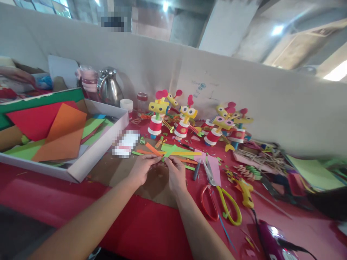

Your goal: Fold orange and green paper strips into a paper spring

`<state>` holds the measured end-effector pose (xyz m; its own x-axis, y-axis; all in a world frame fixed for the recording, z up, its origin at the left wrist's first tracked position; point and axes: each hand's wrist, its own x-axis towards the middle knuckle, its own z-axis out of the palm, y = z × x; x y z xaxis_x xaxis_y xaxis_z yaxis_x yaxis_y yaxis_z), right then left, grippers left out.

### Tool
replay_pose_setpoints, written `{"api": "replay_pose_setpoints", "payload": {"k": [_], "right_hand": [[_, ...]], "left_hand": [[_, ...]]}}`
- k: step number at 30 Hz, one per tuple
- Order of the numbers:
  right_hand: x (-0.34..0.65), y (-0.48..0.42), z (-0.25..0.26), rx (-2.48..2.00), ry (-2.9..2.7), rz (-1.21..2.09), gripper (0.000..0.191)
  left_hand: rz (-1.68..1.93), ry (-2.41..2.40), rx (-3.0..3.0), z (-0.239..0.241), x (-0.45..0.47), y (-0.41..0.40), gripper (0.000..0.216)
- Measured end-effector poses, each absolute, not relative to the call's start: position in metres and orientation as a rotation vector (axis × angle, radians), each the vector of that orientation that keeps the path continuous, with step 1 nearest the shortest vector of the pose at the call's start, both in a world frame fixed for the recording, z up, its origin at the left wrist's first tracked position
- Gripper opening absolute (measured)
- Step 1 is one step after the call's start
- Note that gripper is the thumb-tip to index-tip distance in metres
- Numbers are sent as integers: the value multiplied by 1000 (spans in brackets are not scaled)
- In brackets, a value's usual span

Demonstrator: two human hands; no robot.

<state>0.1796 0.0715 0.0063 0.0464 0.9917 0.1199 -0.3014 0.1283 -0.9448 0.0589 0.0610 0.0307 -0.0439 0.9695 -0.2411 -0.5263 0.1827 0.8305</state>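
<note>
In the middle of the head view, my left hand (143, 168) and my right hand (175, 173) meet fingertip to fingertip. Pinched between them are two paper strips, an orange paper strip (153, 148) pointing up left and a green paper strip (170, 150) pointing up right. Where the strips cross is mostly hidden by my fingers. Just beyond my hands lie loose strips, among them a yellow paper strip (189, 154). Below is a brown cardboard sheet (159, 187). Scissors (210, 175) with red and yellow handles and a dark pen (197, 169) lie to the right.
A box (100, 159) of coloured paper stands at left. Several paper-cup figures (182, 128) line the back, near a metal jug (110, 88). A yellow glue gun (246, 191), its cord and a purple device (273, 240) are at right. A partition (151, 61) rises behind.
</note>
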Motion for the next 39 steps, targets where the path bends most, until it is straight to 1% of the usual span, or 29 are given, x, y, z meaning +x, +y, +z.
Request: {"api": "replay_pose_setpoints", "payload": {"k": [14, 25, 30, 39], "right_hand": [[176, 70, 8, -899, -938, 1258, 13], [176, 69, 9, -929, -977, 1182, 12], [177, 69, 7, -935, -968, 1172, 13], [179, 65, 9, -946, -1064, 1138, 12]], "left_hand": [[1389, 967, 581, 34, 65, 57, 21], [1352, 982, 572, 34, 63, 58, 27], [1341, 980, 656, 38, 65, 55, 34], [1276, 987, 688, 37, 61, 56, 21]]}}
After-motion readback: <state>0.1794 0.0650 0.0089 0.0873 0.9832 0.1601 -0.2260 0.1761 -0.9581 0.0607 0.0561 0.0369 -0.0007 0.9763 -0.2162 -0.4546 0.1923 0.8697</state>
